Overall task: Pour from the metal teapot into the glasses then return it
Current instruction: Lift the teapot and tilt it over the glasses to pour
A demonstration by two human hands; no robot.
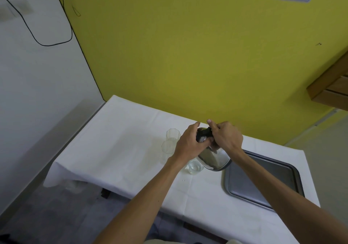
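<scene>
The metal teapot (pixel 213 158) is held tilted above the white-clothed table, its shiny body over a clear glass (pixel 195 167) that holds some water. My right hand (pixel 226 137) grips the dark handle at the top. My left hand (pixel 188 144) is pressed on the lid and upper side of the teapot. Two more clear glasses stand to the left, one (pixel 172 133) further back and one (pixel 167 146) nearer, partly hidden by my left wrist.
A grey metal tray (pixel 263 179) lies on the table at the right, just beside the teapot. The table (pixel 116 146) stands against a yellow wall, with a white wall on the left. A wooden cabinet (pixel 331 85) juts out at the right.
</scene>
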